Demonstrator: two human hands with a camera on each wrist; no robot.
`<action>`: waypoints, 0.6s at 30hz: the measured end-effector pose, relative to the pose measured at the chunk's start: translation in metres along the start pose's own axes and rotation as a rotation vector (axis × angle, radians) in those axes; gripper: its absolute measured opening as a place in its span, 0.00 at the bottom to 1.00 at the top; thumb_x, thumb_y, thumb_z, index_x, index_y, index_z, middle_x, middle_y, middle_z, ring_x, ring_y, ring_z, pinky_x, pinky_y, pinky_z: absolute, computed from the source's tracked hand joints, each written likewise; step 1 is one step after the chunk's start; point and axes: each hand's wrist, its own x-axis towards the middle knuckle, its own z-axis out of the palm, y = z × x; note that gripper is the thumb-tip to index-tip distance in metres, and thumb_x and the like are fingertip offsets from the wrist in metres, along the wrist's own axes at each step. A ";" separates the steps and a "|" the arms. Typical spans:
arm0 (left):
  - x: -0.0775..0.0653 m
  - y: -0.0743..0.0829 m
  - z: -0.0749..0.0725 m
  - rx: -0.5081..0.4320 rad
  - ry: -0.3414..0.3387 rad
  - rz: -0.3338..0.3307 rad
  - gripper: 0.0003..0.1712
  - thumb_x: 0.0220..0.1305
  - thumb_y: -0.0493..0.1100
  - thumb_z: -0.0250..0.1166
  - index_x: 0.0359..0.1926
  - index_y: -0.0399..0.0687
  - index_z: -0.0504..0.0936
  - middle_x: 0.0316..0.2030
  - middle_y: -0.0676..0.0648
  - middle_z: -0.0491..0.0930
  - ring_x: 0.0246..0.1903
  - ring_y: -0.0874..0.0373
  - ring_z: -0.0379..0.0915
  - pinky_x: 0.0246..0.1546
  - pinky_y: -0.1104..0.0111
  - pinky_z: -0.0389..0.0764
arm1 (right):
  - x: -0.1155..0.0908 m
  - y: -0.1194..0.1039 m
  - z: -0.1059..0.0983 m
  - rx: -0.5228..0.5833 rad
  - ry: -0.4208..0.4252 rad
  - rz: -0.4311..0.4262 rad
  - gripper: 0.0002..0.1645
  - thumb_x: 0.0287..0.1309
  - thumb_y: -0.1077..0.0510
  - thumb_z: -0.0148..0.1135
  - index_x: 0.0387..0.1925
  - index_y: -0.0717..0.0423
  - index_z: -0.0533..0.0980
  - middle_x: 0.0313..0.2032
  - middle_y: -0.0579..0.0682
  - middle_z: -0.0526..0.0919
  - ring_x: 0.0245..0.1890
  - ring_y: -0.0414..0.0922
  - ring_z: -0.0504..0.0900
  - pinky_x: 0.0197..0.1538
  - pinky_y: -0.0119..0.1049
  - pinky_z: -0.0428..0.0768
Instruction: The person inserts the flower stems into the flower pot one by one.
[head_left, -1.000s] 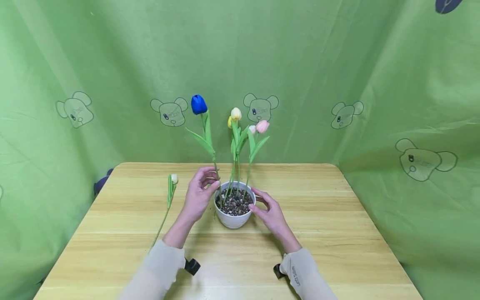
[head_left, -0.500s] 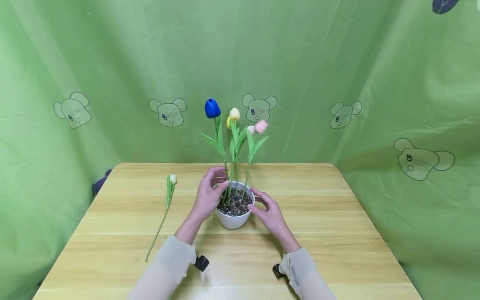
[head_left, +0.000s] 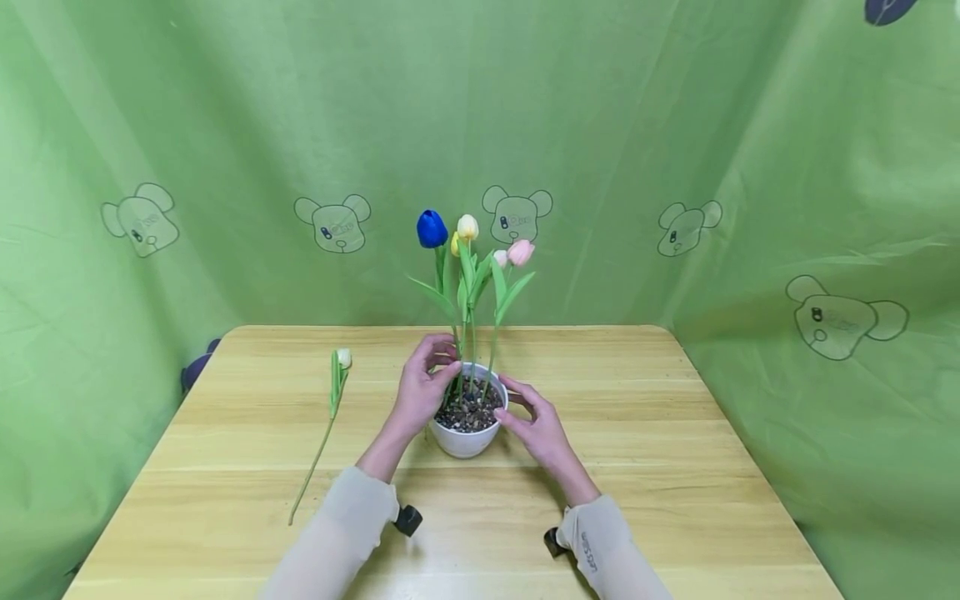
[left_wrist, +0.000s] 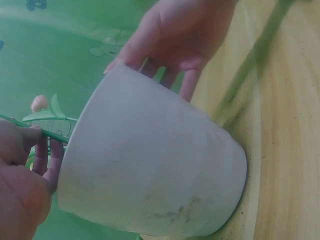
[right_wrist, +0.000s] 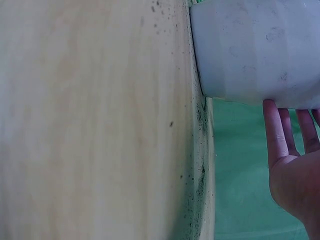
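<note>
In the head view, my left hand (head_left: 424,385) pinches the green stem of a blue artificial tulip (head_left: 432,229) at the pot's left rim. In the left wrist view that stem (left_wrist: 55,135) runs between thumb and fingers. The white flower pot (head_left: 465,442) stands upright and holds dark, gritty soil. Several other tulips rise from it: a cream tulip (head_left: 468,227), a yellow one mostly hidden behind, and a pink tulip (head_left: 521,252) beside a paler one. My right hand (head_left: 542,427) touches the pot's right side with fairly straight fingers (right_wrist: 275,130), its thumb at the rim.
A white tulip (head_left: 344,358) lies on the wooden table (head_left: 637,467), left of the pot. Green printed curtains (head_left: 615,125) enclose the back and sides. Dark soil specks (right_wrist: 171,124) lie on the tabletop near the pot.
My left hand has moved right with the blue tulip, which now stands closer to the other flowers and a little lower. My right hand has stayed against the pot.
</note>
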 end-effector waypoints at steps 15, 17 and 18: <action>-0.002 -0.008 -0.001 0.215 -0.095 0.036 0.20 0.67 0.25 0.63 0.58 0.35 0.74 0.48 0.35 0.80 0.48 0.43 0.82 0.52 0.62 0.88 | 0.001 0.000 0.000 0.014 -0.003 0.001 0.37 0.64 0.62 0.70 0.72 0.55 0.71 0.70 0.60 0.72 0.67 0.63 0.73 0.61 0.38 0.85; -0.002 -0.009 -0.001 0.276 -0.110 0.051 0.20 0.67 0.27 0.64 0.58 0.38 0.75 0.47 0.38 0.82 0.48 0.44 0.83 0.51 0.62 0.89 | 0.001 0.000 0.000 0.016 -0.003 0.003 0.36 0.64 0.62 0.70 0.72 0.55 0.71 0.71 0.60 0.72 0.67 0.63 0.73 0.61 0.38 0.85; -0.002 -0.010 -0.001 0.301 -0.117 0.061 0.20 0.67 0.27 0.64 0.58 0.39 0.75 0.47 0.38 0.82 0.47 0.45 0.83 0.51 0.62 0.89 | 0.001 0.000 0.000 0.017 -0.002 0.005 0.36 0.64 0.62 0.70 0.72 0.55 0.71 0.71 0.60 0.72 0.67 0.63 0.73 0.61 0.38 0.84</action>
